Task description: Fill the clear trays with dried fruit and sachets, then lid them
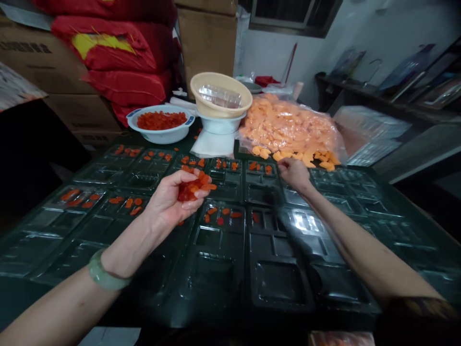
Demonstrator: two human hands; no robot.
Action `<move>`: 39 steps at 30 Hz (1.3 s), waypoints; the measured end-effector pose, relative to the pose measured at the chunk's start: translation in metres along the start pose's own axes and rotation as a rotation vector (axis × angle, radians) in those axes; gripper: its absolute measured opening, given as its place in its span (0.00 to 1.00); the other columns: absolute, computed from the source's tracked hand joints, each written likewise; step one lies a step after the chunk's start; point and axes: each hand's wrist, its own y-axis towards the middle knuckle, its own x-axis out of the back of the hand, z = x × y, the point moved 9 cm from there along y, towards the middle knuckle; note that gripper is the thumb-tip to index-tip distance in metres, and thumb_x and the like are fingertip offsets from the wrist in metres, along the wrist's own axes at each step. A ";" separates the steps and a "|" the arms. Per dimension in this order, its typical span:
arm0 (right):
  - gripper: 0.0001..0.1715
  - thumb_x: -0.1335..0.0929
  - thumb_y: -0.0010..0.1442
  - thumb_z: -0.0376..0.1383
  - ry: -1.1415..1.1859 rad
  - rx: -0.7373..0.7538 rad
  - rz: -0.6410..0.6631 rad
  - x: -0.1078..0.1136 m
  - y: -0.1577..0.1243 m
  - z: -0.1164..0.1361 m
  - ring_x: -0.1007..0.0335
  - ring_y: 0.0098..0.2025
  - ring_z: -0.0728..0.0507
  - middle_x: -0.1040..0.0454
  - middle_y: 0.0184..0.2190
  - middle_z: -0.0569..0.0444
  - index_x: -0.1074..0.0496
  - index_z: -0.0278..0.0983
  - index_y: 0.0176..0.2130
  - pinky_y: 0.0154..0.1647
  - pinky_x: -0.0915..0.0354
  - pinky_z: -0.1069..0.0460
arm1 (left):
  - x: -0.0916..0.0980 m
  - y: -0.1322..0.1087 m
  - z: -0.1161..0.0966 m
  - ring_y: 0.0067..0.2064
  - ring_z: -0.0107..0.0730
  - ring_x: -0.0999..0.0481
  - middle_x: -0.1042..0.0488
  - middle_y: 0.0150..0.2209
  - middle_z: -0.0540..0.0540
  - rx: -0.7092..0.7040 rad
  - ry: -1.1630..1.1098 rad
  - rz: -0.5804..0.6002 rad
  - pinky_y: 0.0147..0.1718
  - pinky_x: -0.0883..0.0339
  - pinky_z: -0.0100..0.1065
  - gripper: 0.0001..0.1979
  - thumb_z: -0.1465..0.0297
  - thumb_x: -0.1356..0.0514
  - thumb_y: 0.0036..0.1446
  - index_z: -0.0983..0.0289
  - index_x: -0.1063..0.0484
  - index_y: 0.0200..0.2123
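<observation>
My left hand point(176, 197) is cupped palm-up over the dark compartment trays point(273, 283) and holds a small heap of red-orange candied fruit pieces point(194, 187). A pale green bangle point(104, 276) circles that wrist. My right hand point(293, 172) reaches to the far row of trays with its fingers pinched together, just below loose pale orange pieces; what it pinches is too small to make out. Several tray compartments point(221, 214) hold a few red-orange pieces each.
A white bowl of red pieces point(161, 122) stands at the back left. A beige bowl point(221, 93) with clear plastic inside sits on a white bowl. A large clear bag of pale orange pieces point(291, 127) lies behind the trays. Red sacks point(122, 53) and cardboard boxes are stacked behind.
</observation>
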 end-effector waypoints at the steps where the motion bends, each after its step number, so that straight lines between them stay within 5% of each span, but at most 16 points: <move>1: 0.17 0.38 0.55 0.36 -0.106 0.010 0.006 -0.004 0.007 0.000 0.31 0.40 0.41 0.27 0.38 0.49 0.28 0.38 0.44 0.36 0.37 0.51 | 0.001 0.000 0.001 0.17 0.24 0.38 0.34 0.25 0.56 0.002 -0.001 0.002 0.07 0.54 0.20 0.06 0.81 0.47 0.40 0.66 0.37 0.25; 8: 0.15 0.36 0.53 0.33 -0.359 0.127 0.171 -0.042 0.037 0.007 0.31 0.41 0.40 0.28 0.41 0.50 0.27 0.42 0.41 0.37 0.37 0.50 | 0.012 0.006 0.005 0.17 0.24 0.38 0.33 0.26 0.56 0.006 -0.009 -0.033 0.07 0.54 0.20 0.06 0.81 0.46 0.41 0.66 0.35 0.25; 23: 0.17 0.38 0.54 0.32 -0.412 0.171 0.121 -0.050 0.040 0.001 0.32 0.40 0.35 0.29 0.39 0.40 0.35 0.32 0.45 0.40 0.39 0.46 | 0.016 0.009 0.007 0.17 0.23 0.37 0.33 0.25 0.56 0.027 0.000 -0.049 0.07 0.53 0.20 0.06 0.81 0.46 0.40 0.67 0.34 0.24; 33: 0.13 0.37 0.56 0.38 -0.201 0.070 0.054 -0.035 0.055 -0.011 0.32 0.33 0.43 0.27 0.28 0.50 0.27 0.34 0.32 0.31 0.40 0.53 | 0.015 0.002 0.006 0.17 0.23 0.37 0.32 0.26 0.57 0.019 -0.001 -0.094 0.07 0.52 0.20 0.06 0.82 0.46 0.40 0.67 0.35 0.24; 39: 0.14 0.41 0.54 0.29 -0.064 0.036 0.037 -0.014 0.063 -0.016 0.34 0.28 0.48 0.27 0.26 0.52 0.27 0.30 0.31 0.27 0.40 0.56 | 0.009 0.003 0.009 0.17 0.24 0.37 0.31 0.27 0.58 0.018 0.005 -0.051 0.06 0.53 0.20 0.06 0.82 0.46 0.40 0.67 0.34 0.24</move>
